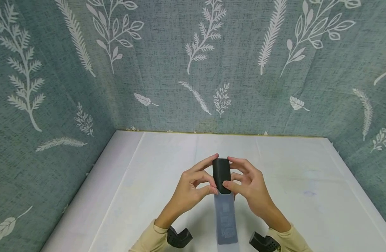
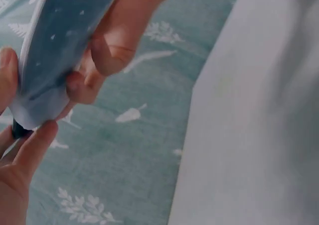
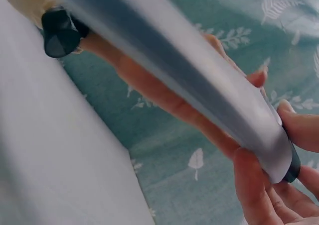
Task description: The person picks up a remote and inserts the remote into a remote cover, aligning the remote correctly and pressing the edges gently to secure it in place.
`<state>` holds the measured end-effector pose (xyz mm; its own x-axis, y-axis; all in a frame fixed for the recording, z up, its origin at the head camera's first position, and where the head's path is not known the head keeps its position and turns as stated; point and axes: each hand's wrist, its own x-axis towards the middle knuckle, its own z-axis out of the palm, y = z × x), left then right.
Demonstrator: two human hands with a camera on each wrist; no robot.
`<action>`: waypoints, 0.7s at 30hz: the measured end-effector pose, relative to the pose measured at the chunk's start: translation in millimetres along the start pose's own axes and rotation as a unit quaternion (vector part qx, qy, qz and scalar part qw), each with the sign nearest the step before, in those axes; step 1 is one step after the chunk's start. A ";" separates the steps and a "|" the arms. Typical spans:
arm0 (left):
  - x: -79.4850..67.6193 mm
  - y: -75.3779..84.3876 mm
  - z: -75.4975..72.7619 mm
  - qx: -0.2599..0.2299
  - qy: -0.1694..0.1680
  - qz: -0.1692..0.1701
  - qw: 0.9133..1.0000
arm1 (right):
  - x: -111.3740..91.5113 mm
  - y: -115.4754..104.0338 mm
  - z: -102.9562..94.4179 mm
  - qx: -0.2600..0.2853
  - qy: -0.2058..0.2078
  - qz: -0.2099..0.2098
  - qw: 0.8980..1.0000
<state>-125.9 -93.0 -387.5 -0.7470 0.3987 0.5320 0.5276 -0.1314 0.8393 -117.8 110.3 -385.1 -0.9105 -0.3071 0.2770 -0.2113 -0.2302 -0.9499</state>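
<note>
Both hands hold a remote control point(image 1: 221, 175) upright over the white table. Its bare black end points up, and a translucent sleeve point(image 1: 226, 218) covers the length below. My left hand point(image 1: 193, 185) pinches it from the left, index fingertip at the top corner and thumb near the sleeve's edge. From the right, my right hand point(image 1: 248, 185) grips the black end with its thumb across the face. In the left wrist view, coloured buttons show through the sleeve point(image 2: 57, 41). The right wrist view shows the sleeve point(image 3: 214, 95) running down to the dark tip point(image 3: 293, 168).
A white table point(image 1: 155, 168) lies beneath the hands. Grey-green cloth point(image 1: 167, 63) with white leaf prints rises along its back and sides. Black wrist devices point(image 1: 179, 238) sit at both beige sleeve cuffs.
</note>
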 end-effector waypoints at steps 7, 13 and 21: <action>8.5 21.3 4.4 0.033 0.038 0.045 0.998 | -2.2 1.9 1.6 0.027 -0.035 -0.049 0.998; 6.5 4.3 0.5 0.037 0.056 0.016 0.998 | -0.9 1.6 1.9 0.003 -0.036 -0.038 0.999; 4.2 -0.7 -4.9 -0.063 0.046 -0.095 0.992 | -4.7 6.7 -11.5 -0.033 -0.039 -0.039 0.998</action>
<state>-131.4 -95.7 -385.3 -0.8648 0.3437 0.3660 0.3230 -0.1772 0.9296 -119.0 120.7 -394.4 -0.8603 -0.3627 0.3581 -0.3055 -0.1956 -0.9319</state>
